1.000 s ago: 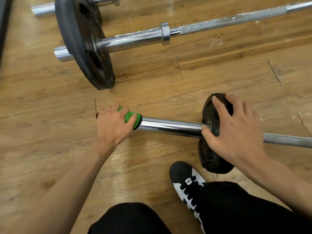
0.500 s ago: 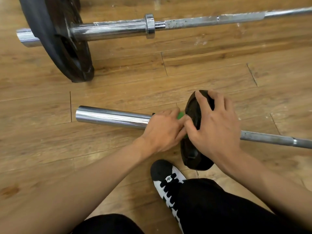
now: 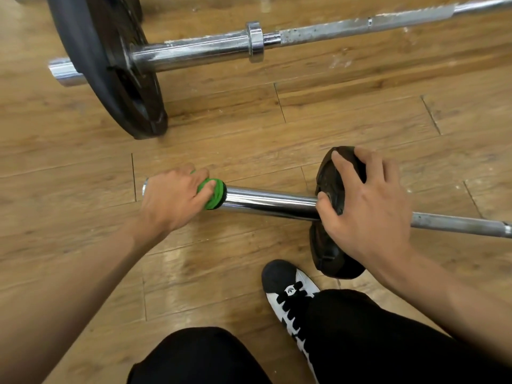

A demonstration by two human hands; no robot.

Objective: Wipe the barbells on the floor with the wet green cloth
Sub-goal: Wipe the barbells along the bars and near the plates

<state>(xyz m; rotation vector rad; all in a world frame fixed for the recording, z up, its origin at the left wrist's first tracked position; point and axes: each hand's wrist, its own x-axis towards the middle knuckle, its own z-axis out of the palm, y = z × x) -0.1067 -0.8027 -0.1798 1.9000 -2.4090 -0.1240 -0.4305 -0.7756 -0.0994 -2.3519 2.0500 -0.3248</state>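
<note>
Work is on the near barbell (image 3: 457, 224), which lies on the wooden floor (image 3: 360, 120) in front of the person's shoe (image 3: 288, 284). The left hand (image 3: 171, 200) is closed around the green cloth (image 3: 213, 195), and the cloth is wrapped round the chrome sleeve (image 3: 271, 202) close to its free end; only a sliver of bare metal shows past the knuckles. The right hand (image 3: 368, 212) steadies the small plate (image 3: 329, 253) on the same bar: its fingers are spread and bent over the top rim, with the thumb on the plate's face just beside the sleeve.

The step in hand looks like rubbing the sleeve lengthwise while the plate is held so the bar cannot roll. Next, the cloth probably needs to slide along the sleeve toward the plate, with the grip snug enough to clean all the way round yet loose enough to travel. The thin shaft beyond the plate, and the far barbell (image 3: 194, 51) with its large plate (image 3: 110, 65) and whitish, speckled shaft, appear to be waiting for their turn.
</note>
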